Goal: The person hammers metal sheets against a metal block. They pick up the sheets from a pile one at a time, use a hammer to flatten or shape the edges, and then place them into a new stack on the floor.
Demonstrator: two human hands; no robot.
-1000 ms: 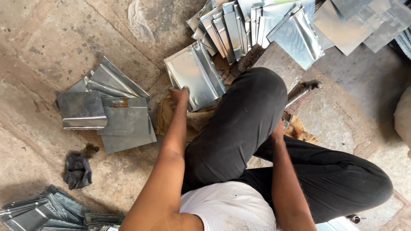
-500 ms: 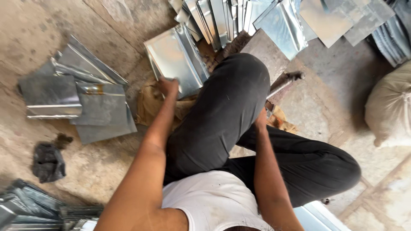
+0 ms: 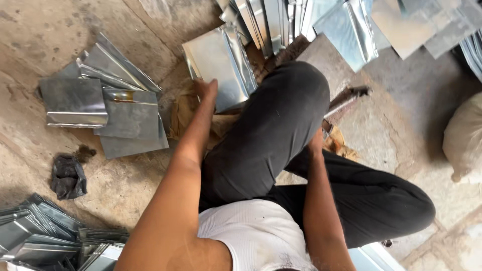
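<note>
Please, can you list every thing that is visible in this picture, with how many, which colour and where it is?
metal sheet: one, shiny silver, by the raised knee, under the left hand's fingers
sheet pile: several folded sheets, grey, on the floor at the left
sheet row: many, silver, along the top edge
sheet stack: many, grey, bottom left corner
rag: one, black, on the floor left
brown paper: crumpled, beneath the left arm
sack: one, pale, right edge
floor: concrete, dusty tan
left hand: on the metal sheet
right hand: mostly hidden behind the leg
</note>
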